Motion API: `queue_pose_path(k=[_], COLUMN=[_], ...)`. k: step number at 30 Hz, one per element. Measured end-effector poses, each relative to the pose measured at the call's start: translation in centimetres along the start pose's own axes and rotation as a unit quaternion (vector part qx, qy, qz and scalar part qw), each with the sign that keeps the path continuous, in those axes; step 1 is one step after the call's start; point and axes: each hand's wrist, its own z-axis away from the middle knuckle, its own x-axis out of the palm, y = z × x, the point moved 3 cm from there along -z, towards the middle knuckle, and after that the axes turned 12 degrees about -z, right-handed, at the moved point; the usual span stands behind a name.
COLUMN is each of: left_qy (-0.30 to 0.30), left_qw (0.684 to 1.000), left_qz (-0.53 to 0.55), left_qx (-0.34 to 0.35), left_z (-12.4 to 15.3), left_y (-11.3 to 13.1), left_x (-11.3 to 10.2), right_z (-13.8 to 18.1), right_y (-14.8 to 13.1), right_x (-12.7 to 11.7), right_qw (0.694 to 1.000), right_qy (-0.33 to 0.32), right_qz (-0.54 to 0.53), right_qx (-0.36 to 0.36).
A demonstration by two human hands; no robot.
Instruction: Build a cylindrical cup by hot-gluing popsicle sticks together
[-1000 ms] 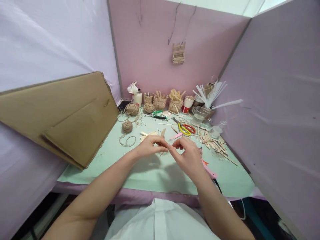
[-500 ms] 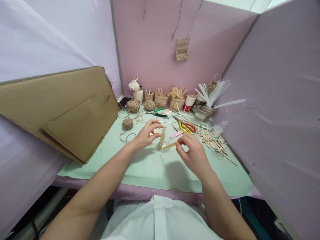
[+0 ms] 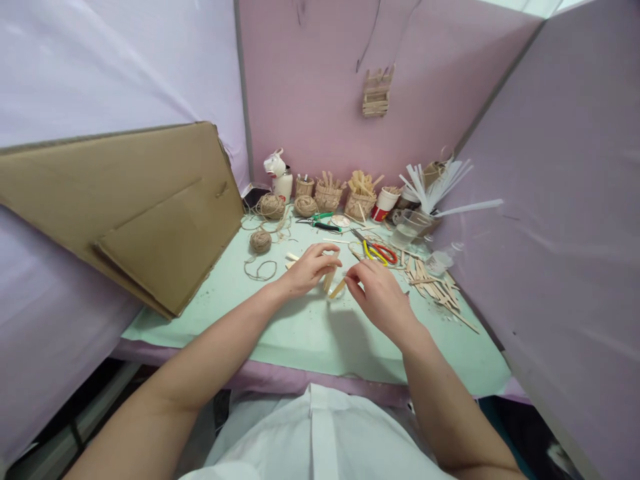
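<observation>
Mint-green matting is covering the desk (image 3: 300,337), which is sitting boxed in by pale pink partition walls. Nearest the camera, two bare forearms are reaching forward over the mat. The left hand (image 3: 309,268) is closing its grip around a flat wooden piece (image 3: 330,277), holding it roughly upright just above the mat. The right hand (image 3: 381,298) is pinching a craft stick (image 3: 338,288) between thumb and fingertips, its grip clamped on the near end while the far end is angling toward the flat wooden piece; the two seem to be touching, though the fingers are hiding the join.

Just beyond the hands, yellow-and-red scissors (image 3: 379,253) are lying open, with a scattered pile of sticks (image 3: 431,287) to their right. On the left, a twine loop (image 3: 260,269) and a twine ball (image 3: 261,241) are resting near a leaning cardboard sheet (image 3: 150,213). Farther back, green pliers (image 3: 319,222), a clear plastic cup (image 3: 407,227), small woven baskets (image 3: 328,196) and a white animal figurine (image 3: 275,164) are lining the wall. Above them, a small stick craft (image 3: 376,97) is hanging.
</observation>
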Motion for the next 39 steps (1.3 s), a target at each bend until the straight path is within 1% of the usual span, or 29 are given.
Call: queue_pose_path(k=[4,7,18,34,39], left_qy=[0.019,0.027,0.036,0.037,0.046], left_qw=[1.0,0.998,0.997,0.996,0.993], left_qz=[-0.024,-0.049,-0.066,-0.083,-0.107], left_qx=[0.003,-0.001,-0.002,0.007,0.016], left_z=[0.3,0.5,0.6,0.7,0.7], left_y=[0.4,0.9,1.0,1.0,1.0], left_x=[0.4,0.4,0.5,0.5,0.5], right_z=[-0.7,-0.8,-0.4,-0.3,-0.2], right_y=[0.0,0.0,0.5,0.7,0.9], right_x=[0.1,0.2,0.8,1.0,1.1], right_qw=[0.999,0.998,0.998,0.998,0.999], right_qy=[-0.022,-0.027,-0.022,-0.027,-0.007], right_qz=[0.044,0.058,0.061,0.058,0.053], right_qx=[-0.003,-0.007,-0.014,0.007,-0.01])
